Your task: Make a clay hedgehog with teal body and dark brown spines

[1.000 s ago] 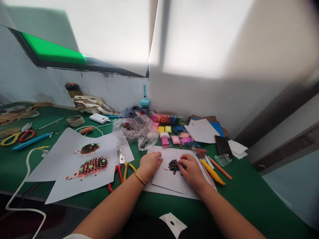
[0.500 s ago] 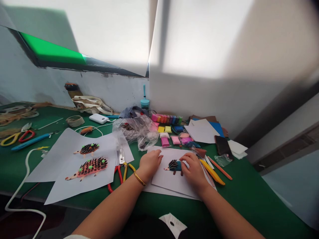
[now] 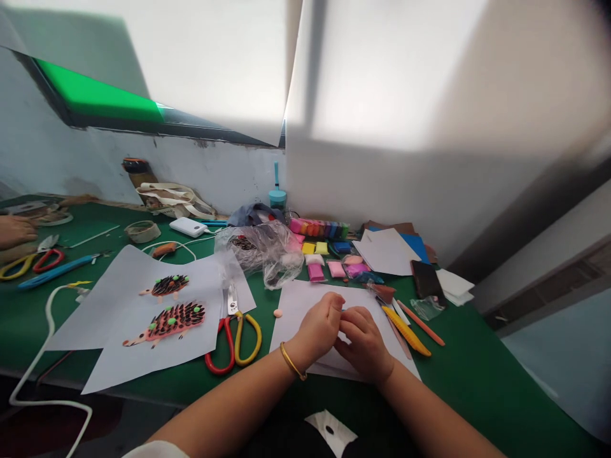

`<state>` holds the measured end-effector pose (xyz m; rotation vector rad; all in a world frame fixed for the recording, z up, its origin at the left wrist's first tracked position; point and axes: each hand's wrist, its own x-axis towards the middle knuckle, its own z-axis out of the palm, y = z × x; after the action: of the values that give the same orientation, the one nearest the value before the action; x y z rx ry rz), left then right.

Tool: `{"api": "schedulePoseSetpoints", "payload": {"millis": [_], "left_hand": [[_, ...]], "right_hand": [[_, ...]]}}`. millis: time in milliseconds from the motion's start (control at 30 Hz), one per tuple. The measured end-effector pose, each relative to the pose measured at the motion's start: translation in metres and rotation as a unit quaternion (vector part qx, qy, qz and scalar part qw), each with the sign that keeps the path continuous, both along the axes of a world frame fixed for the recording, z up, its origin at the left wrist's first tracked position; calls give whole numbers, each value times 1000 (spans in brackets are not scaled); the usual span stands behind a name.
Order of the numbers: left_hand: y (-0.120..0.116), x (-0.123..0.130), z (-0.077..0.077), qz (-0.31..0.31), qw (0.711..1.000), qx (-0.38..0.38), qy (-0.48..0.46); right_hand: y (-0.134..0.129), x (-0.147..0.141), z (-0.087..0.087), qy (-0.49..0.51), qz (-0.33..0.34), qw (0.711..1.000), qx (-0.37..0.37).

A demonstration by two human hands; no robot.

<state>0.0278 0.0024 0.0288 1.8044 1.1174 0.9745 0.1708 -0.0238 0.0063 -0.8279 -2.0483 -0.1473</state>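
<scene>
My left hand point(image 3: 322, 323) and my right hand point(image 3: 365, 342) meet above a white sheet of paper point(image 3: 294, 299). The fingers of both are curled in and closed, touching or nearly touching each other. Whatever lies between them is hidden. The blue clay hedgehog with dark spines is out of sight behind the hands. A small peach clay ball point(image 3: 278, 313) sits left of my left hand. Red-and-yellow-handled scissors point(image 3: 233, 337) lie farther left. To the right of my right hand is a yellow utility knife point(image 3: 405, 331).
Two finished-looking hedgehogs, a small one point(image 3: 167, 285) and a larger pink one point(image 3: 174, 321), rest on papers at left. Clay packets point(image 3: 316, 272) and a crumpled plastic bag point(image 3: 260, 251) stand behind. Another person's hand point(image 3: 16, 232) shows at the far left, near other scissors point(image 3: 48, 259).
My left hand has moved right to meet my right hand, and both have closed. The blue hedgehog is now hidden. The peach ball has come into view, as has another person's hand.
</scene>
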Motion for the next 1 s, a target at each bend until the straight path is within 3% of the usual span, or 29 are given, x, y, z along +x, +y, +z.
{"api": "schedulePoseSetpoints", "payload": {"millis": [267, 400, 533, 733, 833, 900, 1000], "left_hand": [[5, 0, 1, -39, 999, 4, -6], [14, -5, 0, -68, 992, -87, -68], [16, -14, 2, -98, 989, -84, -79], [16, -21, 3, -95, 994, -48, 22], [22, -27, 3, -66, 991, 17, 112], [27, -34, 2, -11, 978, 79, 192], [32, -43, -4, 20, 940, 105, 325]], "right_hand": [[3, 2, -2, 68, 28, 993, -89], [6, 9, 0, 136, -17, 980, -142], [9, 15, 0, 165, -53, 970, -170], [10, 14, 0, 149, -32, 966, -208], [11, 17, -1, 155, -30, 964, -214], [12, 22, -2, 152, -43, 963, -216], [15, 27, -5, 126, -83, 962, -227]]}}
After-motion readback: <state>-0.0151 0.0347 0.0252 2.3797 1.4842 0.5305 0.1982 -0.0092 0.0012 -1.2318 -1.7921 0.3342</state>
